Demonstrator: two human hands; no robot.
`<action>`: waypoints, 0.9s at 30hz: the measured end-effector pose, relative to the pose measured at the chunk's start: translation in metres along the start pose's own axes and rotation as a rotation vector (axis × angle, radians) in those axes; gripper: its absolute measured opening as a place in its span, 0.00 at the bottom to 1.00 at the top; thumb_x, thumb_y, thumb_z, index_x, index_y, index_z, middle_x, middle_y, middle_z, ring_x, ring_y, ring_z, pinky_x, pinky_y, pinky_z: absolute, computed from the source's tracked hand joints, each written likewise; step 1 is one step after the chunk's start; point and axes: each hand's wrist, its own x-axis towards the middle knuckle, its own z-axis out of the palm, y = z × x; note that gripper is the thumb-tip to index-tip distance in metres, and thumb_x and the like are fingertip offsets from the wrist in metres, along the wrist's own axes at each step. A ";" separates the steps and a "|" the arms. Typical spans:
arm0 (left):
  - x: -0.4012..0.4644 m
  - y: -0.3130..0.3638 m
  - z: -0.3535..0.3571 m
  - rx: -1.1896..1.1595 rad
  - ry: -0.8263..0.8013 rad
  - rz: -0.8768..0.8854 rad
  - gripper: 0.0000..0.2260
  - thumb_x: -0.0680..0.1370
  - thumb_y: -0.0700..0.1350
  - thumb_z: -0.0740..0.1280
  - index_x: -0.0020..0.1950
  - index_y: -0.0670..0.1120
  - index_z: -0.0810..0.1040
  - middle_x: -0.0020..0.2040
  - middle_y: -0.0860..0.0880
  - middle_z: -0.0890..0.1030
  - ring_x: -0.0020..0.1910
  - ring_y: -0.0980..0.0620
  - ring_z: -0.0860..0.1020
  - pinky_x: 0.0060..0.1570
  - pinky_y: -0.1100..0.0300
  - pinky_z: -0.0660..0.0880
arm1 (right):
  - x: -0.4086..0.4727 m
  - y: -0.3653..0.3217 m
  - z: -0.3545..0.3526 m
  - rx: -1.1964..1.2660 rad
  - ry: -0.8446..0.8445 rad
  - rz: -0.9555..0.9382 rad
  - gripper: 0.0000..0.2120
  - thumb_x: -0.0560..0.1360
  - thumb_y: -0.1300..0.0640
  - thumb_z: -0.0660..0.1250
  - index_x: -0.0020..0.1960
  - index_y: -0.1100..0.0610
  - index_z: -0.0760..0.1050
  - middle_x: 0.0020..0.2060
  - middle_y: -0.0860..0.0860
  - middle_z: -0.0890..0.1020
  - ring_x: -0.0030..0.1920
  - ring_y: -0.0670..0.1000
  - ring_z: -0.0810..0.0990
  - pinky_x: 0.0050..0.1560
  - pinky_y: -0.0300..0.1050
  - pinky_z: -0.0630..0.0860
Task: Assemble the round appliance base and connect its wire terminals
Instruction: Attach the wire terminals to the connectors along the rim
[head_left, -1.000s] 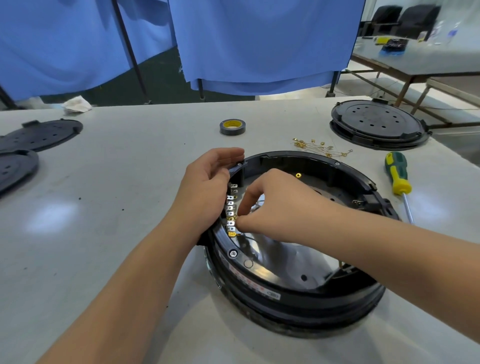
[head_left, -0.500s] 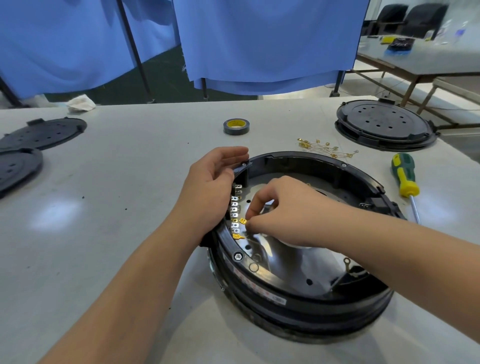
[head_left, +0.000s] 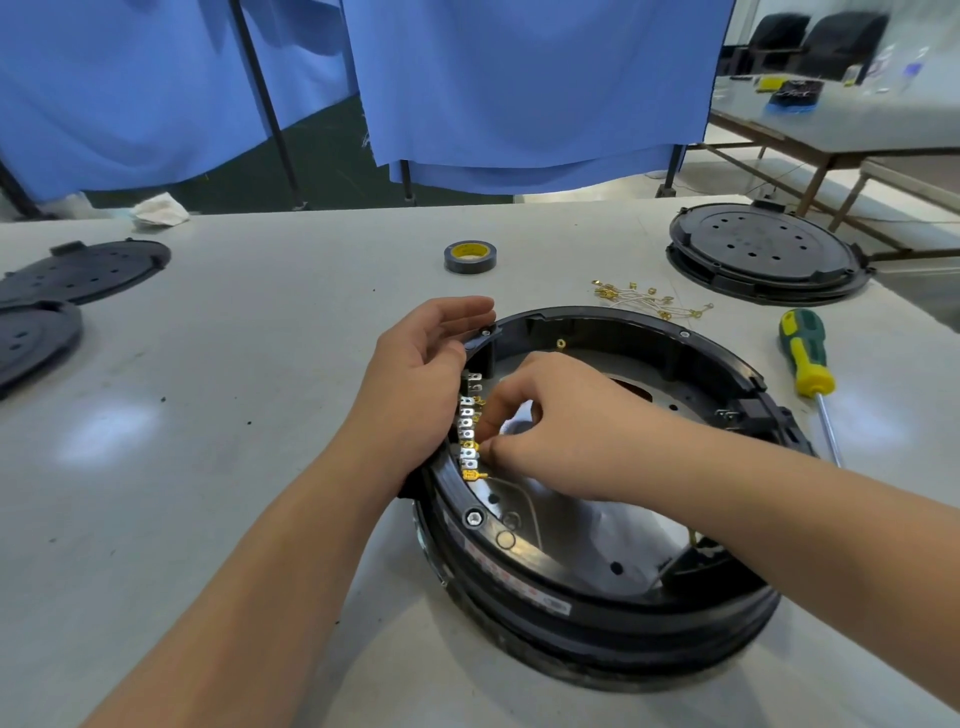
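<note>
Appliance base (head_left: 597, 613), round and black, sits on the white table (head_left: 234, 415) right in front of you, open side up. Your right hand (head_left: 561, 421) reaches inside it, fingertips pressed together in a pinch at a gold wire terminal (head_left: 471, 446) on the terminal strip (head_left: 468, 423); whether the terminal is fully seated, cannot tell. The strip runs along the base's inner left wall, silver tabs in a row, another gold terminal (head_left: 474, 475) plugged at its near end. Your left hand (head_left: 415, 395) wraps the base's left rim from outside, fingers curled loosely over the edge, thumb side hidden, so the hold looks like bracing, not a pinch. Shiny metal plate (head_left: 571, 525) lines the base floor under your right wrist. Loose gold terminals (head_left: 644, 301) lie on the table just beyond the base's far rim. Green-and-yellow screwdriver (head_left: 805, 358) lies just right of the base. Roll of black tape (head_left: 470, 256) stands beyond the base, apart from it. Round black cover (head_left: 763, 254) is far right of the base; two more black covers (head_left: 78, 270) well left of it.
</note>
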 end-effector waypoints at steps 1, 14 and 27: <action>0.000 0.001 0.000 0.001 0.000 0.002 0.21 0.79 0.29 0.54 0.59 0.49 0.78 0.58 0.50 0.81 0.61 0.57 0.77 0.67 0.55 0.70 | 0.000 0.001 0.000 -0.001 0.007 0.004 0.04 0.70 0.53 0.69 0.38 0.46 0.79 0.38 0.45 0.79 0.32 0.41 0.73 0.23 0.28 0.64; 0.000 0.001 0.000 0.019 0.000 0.012 0.20 0.79 0.29 0.54 0.58 0.50 0.78 0.58 0.51 0.81 0.61 0.59 0.77 0.66 0.58 0.71 | -0.004 0.006 0.003 0.042 -0.015 0.021 0.05 0.71 0.54 0.66 0.37 0.47 0.74 0.27 0.44 0.74 0.28 0.40 0.72 0.28 0.35 0.65; 0.000 0.001 0.001 0.006 0.005 0.011 0.20 0.79 0.28 0.54 0.58 0.48 0.77 0.58 0.50 0.81 0.61 0.57 0.77 0.67 0.55 0.70 | -0.003 0.004 0.003 0.054 -0.006 -0.016 0.06 0.73 0.54 0.67 0.37 0.48 0.75 0.29 0.44 0.76 0.29 0.40 0.73 0.29 0.34 0.66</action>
